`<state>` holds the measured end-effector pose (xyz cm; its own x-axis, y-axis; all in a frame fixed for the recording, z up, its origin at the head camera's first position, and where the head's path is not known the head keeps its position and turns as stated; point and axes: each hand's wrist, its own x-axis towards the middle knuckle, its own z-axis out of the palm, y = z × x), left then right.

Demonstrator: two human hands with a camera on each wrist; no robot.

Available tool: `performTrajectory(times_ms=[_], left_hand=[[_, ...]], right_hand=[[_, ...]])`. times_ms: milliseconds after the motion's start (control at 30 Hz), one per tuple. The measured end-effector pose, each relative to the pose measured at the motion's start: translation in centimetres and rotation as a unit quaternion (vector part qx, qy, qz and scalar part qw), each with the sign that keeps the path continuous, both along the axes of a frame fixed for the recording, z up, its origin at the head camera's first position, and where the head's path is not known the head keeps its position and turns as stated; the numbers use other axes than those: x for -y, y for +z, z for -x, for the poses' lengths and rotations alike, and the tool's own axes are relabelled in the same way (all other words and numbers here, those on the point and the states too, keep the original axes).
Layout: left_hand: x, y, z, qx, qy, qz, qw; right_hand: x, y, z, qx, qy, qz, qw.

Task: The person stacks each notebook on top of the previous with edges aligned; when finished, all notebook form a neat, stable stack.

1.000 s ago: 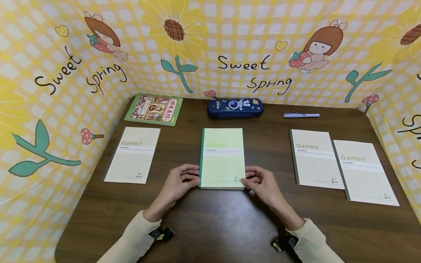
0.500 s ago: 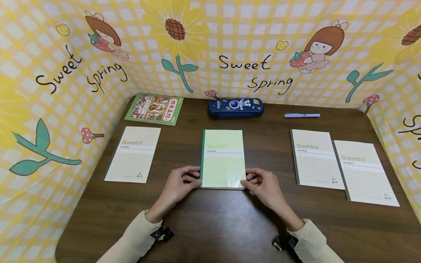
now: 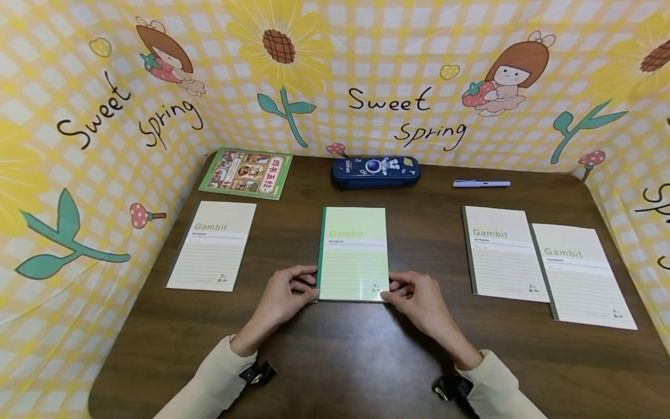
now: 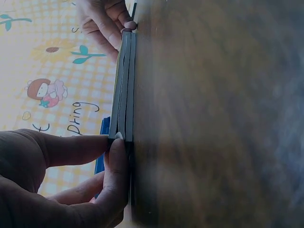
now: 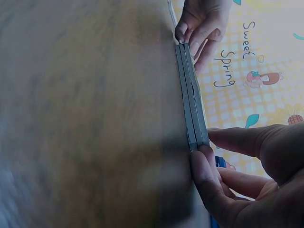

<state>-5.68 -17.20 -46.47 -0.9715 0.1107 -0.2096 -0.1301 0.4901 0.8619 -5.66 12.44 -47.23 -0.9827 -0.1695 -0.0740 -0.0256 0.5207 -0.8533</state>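
Observation:
A notebook with a light green cover (image 3: 354,256) tops a small stack of notebooks at mid-table, its dark green spine on the left. In the left wrist view, the stacked edges (image 4: 126,85) lie nearly flush, with thin gaps between layers. My left hand (image 3: 285,294) grips the stack's near left corner with thumb and fingers. At the near right corner, my right hand (image 3: 416,297) holds it the same way, thumb at the front edge. The right wrist view shows the thumb (image 5: 203,166) against the end of the stacked edges (image 5: 192,99).
One cream notebook (image 3: 211,247) lies to the left, below a green picture-covered book (image 3: 246,173). A blue pencil case (image 3: 374,173) and a lilac pen (image 3: 481,184) sit at the back. Two cream notebooks (image 3: 499,256) (image 3: 583,273) lie on the right, edges overlapping.
The green notebook's far edge has shifted slightly toward me. My right hand has edged a little left and nearer, with both hands staying at the stack's near corners.

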Motion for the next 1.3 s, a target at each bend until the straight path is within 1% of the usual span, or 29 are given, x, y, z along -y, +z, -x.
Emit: performTrajectory(times_ms=[333,667,767,967,1033,1200,1300], left_hand=[[0.3,0.1,0.0,0.011,0.002,-0.015,0.9998],[0.6,0.1,-0.1,0.013,0.006,-0.021,0.9997],[0.6,0.2,-0.2,0.016,0.008,-0.026,0.9995],[0.7,0.3,-0.3,0.023,-0.002,-0.031,0.9993],[0.8,0.4,-0.4,0.026,-0.010,-0.032,0.9991],[1.7,0.8,-0.7,0.033,-0.018,-0.028,0.9989],[2.4,1.1,-0.7,0.022,-0.022,-0.013,0.9994]], right_hand=[[0.0,0.1,0.3,-0.001,0.011,-0.003,0.9999],[0.4,0.2,0.4,-0.002,0.009,-0.009,0.9999],[0.3,0.2,0.4,0.001,0.016,-0.011,0.9998],[-0.2,0.6,0.6,0.012,0.026,-0.022,0.9994],[-0.3,0.6,0.8,0.005,0.028,-0.028,0.9992],[0.0,1.1,1.2,-0.039,0.034,-0.048,0.9975],[0.4,1.5,1.6,-0.055,0.048,-0.050,0.9961]])
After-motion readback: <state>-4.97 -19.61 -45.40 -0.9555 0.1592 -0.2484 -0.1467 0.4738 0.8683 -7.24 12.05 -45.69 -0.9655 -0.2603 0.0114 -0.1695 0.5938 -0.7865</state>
